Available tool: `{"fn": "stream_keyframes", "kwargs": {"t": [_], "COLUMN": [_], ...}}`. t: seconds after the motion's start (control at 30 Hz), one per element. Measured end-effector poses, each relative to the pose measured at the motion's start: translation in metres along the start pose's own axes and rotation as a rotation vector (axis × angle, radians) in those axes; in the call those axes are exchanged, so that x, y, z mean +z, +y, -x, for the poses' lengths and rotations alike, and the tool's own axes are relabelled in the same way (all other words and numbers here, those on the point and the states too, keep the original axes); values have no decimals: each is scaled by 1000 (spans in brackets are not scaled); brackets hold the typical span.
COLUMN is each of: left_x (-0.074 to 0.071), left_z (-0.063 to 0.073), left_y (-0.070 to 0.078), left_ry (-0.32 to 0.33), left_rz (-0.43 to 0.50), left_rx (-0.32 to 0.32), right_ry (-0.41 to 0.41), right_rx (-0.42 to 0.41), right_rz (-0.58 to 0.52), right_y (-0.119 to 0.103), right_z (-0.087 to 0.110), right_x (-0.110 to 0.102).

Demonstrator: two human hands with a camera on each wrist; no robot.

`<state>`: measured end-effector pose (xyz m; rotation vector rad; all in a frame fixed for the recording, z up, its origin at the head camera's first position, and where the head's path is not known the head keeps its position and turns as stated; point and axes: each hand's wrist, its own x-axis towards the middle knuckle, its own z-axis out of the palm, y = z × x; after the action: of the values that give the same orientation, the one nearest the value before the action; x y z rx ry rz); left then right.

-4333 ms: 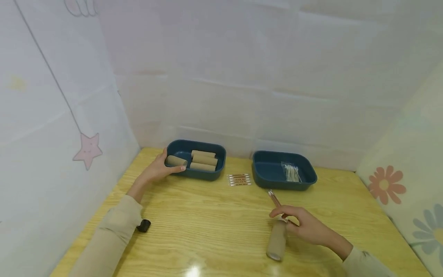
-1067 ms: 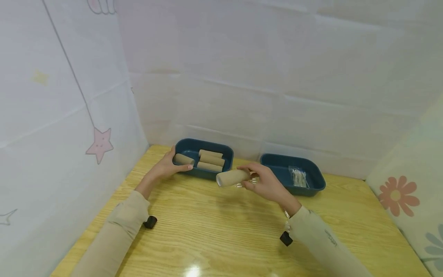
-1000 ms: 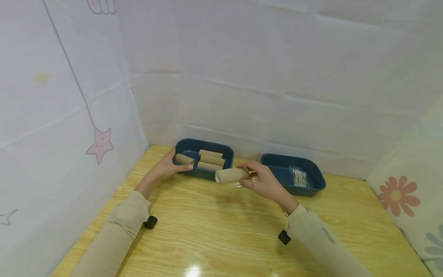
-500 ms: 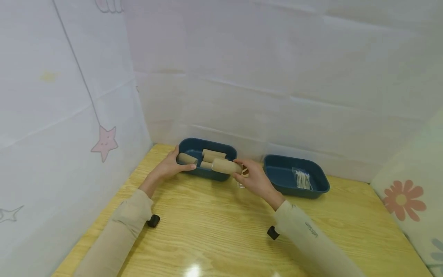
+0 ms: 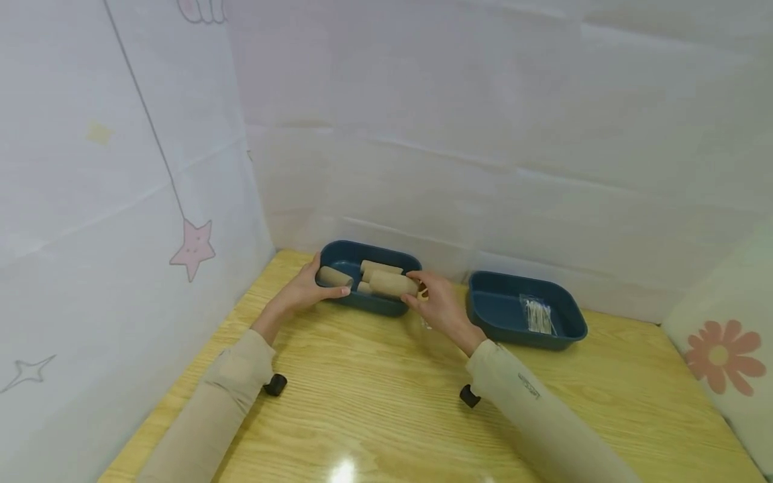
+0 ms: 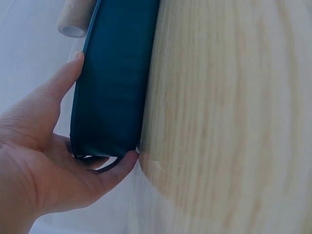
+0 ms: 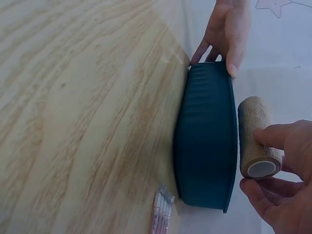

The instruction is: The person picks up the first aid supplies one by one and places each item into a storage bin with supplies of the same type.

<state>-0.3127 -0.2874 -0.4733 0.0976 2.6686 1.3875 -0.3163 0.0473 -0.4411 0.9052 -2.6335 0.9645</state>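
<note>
My right hand point(image 5: 439, 305) pinches a tan bandage roll point(image 5: 389, 284) by its right end, above the near side of the left blue bin point(image 5: 368, 307). In the right wrist view the bandage roll point(image 7: 256, 131) shows a crinkled wrap and a white core, level with the bin's rim. Gripping the bin's left end, my left hand point(image 5: 300, 288) has its thumb on the rim and its fingers around the outer wall point(image 6: 112, 87). Inside lie more bandage rolls: one slanted roll point(image 5: 335, 278) by my left thumb and others partly hidden under the held one.
On the right stands a second blue bin point(image 5: 501, 329) with a clear packet of white cotton swabs point(image 5: 539, 316). Packaged swabs point(image 7: 161, 212) lie on the wooden table between the bins, mostly hidden by my right hand. A cloth backdrop point(image 5: 423, 168) rises behind.
My right hand has let go of a swab packet, picked up the bandage roll from the table's right front and carried it left over the left bin. My left hand keeps its grip.
</note>
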Motion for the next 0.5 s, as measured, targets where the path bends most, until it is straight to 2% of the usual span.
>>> {"fn": "stream_keyframes", "kwargs": {"t": [0.2,0.5], "left_x": [0,0], "left_z": [3,9], "left_y": [-1,2], "left_ry": [-3,-6], "left_rz": [-15,-11], "left_rx": [-2,-10], "right_ry": [2,-28], "right_rx": [-3,11], "right_rz": [-59,-54], "right_y": [0,-7], "right_z": [-6,-7], "right_x": [9,17]}}
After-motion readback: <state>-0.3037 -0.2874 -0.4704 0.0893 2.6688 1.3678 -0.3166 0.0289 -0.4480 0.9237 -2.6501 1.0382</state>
